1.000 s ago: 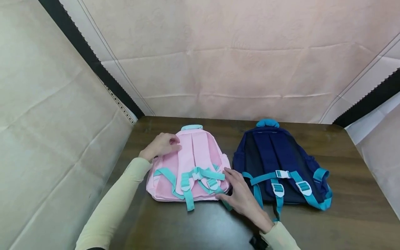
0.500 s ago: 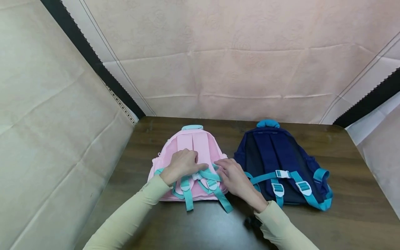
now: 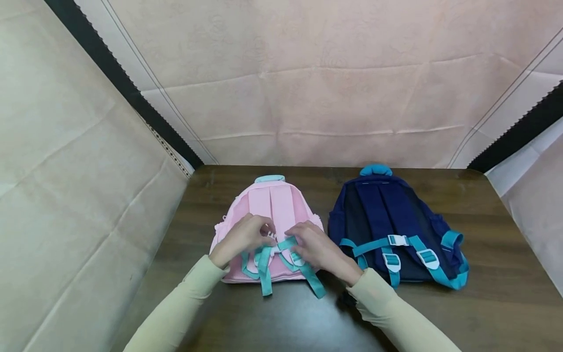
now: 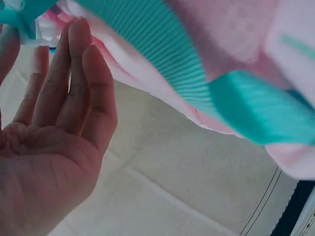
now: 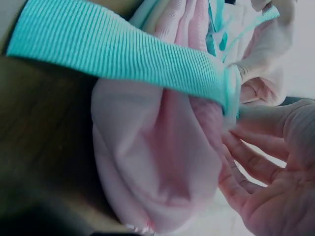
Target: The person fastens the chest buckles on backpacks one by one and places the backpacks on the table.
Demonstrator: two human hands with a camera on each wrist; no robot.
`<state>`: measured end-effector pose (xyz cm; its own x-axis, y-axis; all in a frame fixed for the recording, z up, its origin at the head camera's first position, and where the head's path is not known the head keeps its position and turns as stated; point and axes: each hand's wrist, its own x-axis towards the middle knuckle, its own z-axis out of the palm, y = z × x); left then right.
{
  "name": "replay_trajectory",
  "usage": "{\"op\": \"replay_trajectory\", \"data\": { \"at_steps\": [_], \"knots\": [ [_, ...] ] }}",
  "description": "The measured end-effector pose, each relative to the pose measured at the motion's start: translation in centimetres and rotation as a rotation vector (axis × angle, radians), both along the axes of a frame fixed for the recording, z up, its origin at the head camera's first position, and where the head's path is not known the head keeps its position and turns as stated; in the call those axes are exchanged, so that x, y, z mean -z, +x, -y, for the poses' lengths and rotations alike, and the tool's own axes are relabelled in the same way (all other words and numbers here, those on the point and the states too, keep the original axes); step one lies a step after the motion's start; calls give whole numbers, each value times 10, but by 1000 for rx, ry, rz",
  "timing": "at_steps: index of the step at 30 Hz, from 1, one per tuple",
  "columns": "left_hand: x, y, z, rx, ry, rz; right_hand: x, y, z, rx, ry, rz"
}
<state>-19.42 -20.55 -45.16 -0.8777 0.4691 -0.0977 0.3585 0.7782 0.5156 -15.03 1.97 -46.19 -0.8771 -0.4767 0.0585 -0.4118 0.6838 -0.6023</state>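
Note:
A pink backpack [image 3: 282, 203] with teal straps lies strap side up on the table. My left hand [image 3: 247, 235] is over its middle, thumb and fingertips pinching a white pronged buckle piece [image 3: 271, 236] by the strap ends. In the left wrist view, its other fingers reach up beside a wide teal strap [image 4: 147, 44]. From the other side my right hand [image 3: 317, 247] pinches the teal chest strap [image 3: 288, 243]. The right wrist view shows that hand's thumb against a pale strap slider [image 5: 231, 96], its other fingers close to the pink fabric. Loose teal strap tails [image 3: 312, 281] hang over the front edge.
A navy backpack [image 3: 382, 205] with blue straps and white buckles lies just right of the pink one, its strap fastened across. Both rest on a dark wooden table [image 3: 497, 234]. Pale fabric walls [image 3: 343, 98] rise behind and on both sides.
My left hand has come from the pink backpack's upper left side down to the chest strap buckle. My right hand has moved inward and up from the lower right corner to the strap.

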Motion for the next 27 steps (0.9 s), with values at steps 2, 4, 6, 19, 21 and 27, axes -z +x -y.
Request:
{"op": "replay_trajectory", "data": {
  "at_steps": [2, 4, 6, 19, 21, 27],
  "knots": [
    [3, 2, 2, -3, -5, -46, 0, -2, 7, -30, 6, 8],
    [4, 3, 2, -11, -12, -91, 2, -3, 13, -59, 4, 3],
    [7, 4, 0, -18, -23, -125, 5, -5, 18, -75, 14, -21],
    [17, 7, -11, 31, -94, -154, 24, -4, 25, -35, 61, -78],
    [17, 8, -11, 34, -110, -171, 26, -4, 26, -36, 67, -87],
    [18, 8, -10, 31, -136, -175, 29, -6, 27, -35, 63, -53]
  ]
}}
